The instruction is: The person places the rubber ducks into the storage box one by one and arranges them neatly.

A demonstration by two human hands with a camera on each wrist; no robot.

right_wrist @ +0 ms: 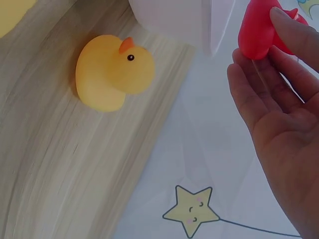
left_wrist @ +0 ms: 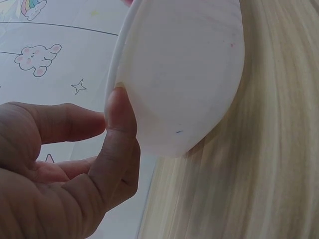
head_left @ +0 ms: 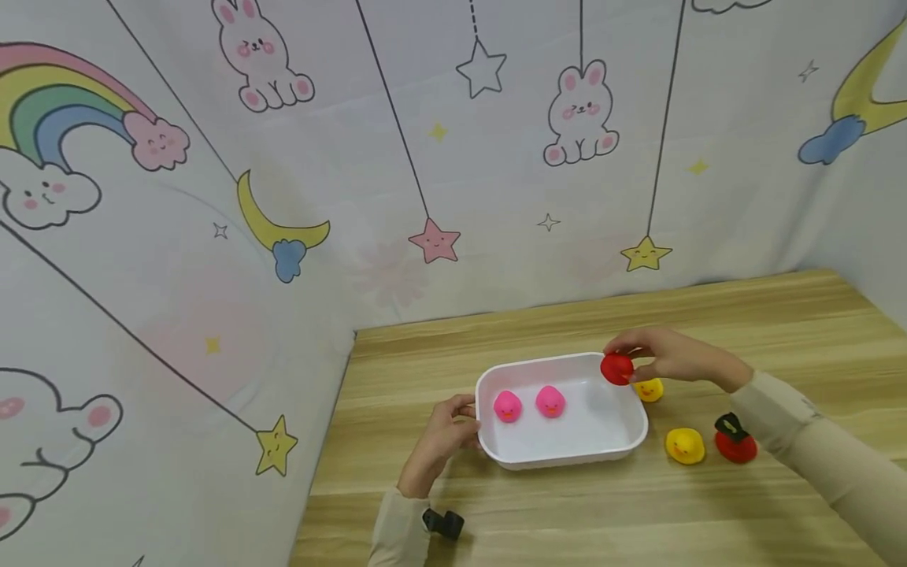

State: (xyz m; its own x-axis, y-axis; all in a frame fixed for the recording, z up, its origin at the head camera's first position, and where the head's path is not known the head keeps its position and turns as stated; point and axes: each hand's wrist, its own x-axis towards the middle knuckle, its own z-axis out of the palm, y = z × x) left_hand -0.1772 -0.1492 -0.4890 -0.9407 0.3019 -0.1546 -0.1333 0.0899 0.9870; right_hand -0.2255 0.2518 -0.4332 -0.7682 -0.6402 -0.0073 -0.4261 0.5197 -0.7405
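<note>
A white plastic tub (head_left: 588, 425) stands on the table with two pink rubber ducks, one (head_left: 507, 406) at its left and another (head_left: 550, 402) nearer its middle. My left hand (head_left: 445, 435) pinches the tub's left rim; in the left wrist view, thumb and finger meet over the tub's edge (left_wrist: 184, 64). Over the tub's back right corner, my right hand (head_left: 662, 356) holds a red rubber duck (head_left: 616, 368). The right wrist view shows the red duck (right_wrist: 256, 32) between thumb and fingers. Beneath that hand, just outside the tub, sits a yellow rubber duck (head_left: 649, 390).
A second yellow duck (head_left: 684, 446) and another red duck (head_left: 735, 447) stand on the wood-grain table (head_left: 553, 520) right of the tub. The right wrist's black strap piece partly covers that red duck. A cartoon-printed white cloth (head_left: 496, 181) hangs behind and at the left.
</note>
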